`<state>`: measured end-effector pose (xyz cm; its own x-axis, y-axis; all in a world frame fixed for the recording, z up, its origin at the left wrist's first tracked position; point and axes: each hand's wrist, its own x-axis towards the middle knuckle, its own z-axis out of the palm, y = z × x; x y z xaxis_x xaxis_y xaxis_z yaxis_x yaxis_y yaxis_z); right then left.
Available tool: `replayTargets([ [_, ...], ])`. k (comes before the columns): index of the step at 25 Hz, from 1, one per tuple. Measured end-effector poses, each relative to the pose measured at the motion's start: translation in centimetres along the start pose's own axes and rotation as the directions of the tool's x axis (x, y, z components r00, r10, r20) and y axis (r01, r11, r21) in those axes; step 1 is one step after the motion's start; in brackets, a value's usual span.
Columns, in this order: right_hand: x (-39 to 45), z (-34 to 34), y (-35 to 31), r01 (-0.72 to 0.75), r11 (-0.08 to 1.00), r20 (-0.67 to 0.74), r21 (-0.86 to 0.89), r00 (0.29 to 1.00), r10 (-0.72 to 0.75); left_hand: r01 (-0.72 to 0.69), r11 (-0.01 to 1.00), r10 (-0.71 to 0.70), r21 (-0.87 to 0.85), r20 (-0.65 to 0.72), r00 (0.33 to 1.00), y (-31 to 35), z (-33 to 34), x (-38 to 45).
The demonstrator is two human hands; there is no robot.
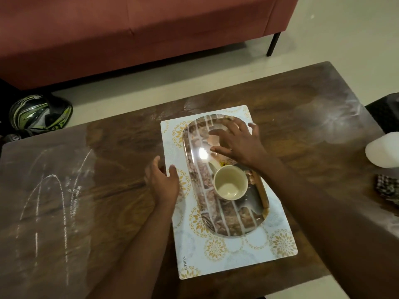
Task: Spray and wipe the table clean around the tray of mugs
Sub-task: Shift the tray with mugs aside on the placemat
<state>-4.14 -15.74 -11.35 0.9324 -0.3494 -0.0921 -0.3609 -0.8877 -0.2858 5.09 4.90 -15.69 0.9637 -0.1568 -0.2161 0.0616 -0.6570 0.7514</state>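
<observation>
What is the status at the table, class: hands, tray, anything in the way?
Left hand on placemat edge, right hand open over tray. One mug visible on tray. White streaks left side of table.
</observation>
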Motion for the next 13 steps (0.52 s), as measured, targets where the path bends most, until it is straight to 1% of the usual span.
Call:
replayTargets([
  [1, -1.3, -0.5, 0.0, -0.017, 0.999, -0.083, 0.049, 0.996, 0.021, -0.098, 0.995, 0.098, 0.006, -0.017, 0.995, 1.5, -0.1, 0.0],
  [2, -2.6, -1.0, -0.2, -0.034, 0.994, -0.149, 0.102, 0.988, 0.049, -0.205, 0.978, 0.204, -0.027, -0.025, 0.979, 3.1, -0.2, -0.1],
  [3, -4.6, -1.5, 0.3, -0.062, 0.987, -0.197, 0.148, 0.976, 0.091, -0.314, 0.946, 0.313, -0.075, -0.02, 0.949, 5.7, 0.2, -0.7],
  [4, -6.6, -1.9, 1.1, -0.1, 0.978, -0.228, 0.182, 0.963, 0.141, -0.387, 0.914, 0.39, -0.121, -0.001, 0.921, 8.6, 1.2, -1.5],
  [6, -10.7, -2.1, 3.1, -0.193, 0.957, -0.268, 0.215, 0.931, 0.248, -0.475, 0.86, 0.496, -0.188, 0.091, 0.863, 14.4, 3.8, -4.2],
  [8, -14.8, -2.7, 6.1, -0.315, 0.919, -0.292, 0.238, 0.879, 0.377, -0.562, 0.786, 0.613, -0.256, 0.21, 0.762, 19.6, 7.8, -8.8],
  [10, -18.2, -3.4, 9.5, -0.424, 0.868, -0.241, 0.257, 0.842, 0.483, -0.597, 0.738, 0.674, -0.314, 0.379, 0.634, 22.6, 12.3, -13.9],
  [11, -19.8, -3.6, 11.4, -0.469, 0.844, -0.209, 0.26, 0.826, 0.524, -0.596, 0.737, 0.669, -0.319, 0.466, 0.579, 23.4, 14.5, -16.4],
  [13, -23.5, -4.0, 15.8, -0.556, 0.786, -0.217, 0.27, 0.76, 0.612, -0.596, 0.747, 0.63, -0.295, 0.601, 0.492, 24.5, 19.5, -20.8],
])
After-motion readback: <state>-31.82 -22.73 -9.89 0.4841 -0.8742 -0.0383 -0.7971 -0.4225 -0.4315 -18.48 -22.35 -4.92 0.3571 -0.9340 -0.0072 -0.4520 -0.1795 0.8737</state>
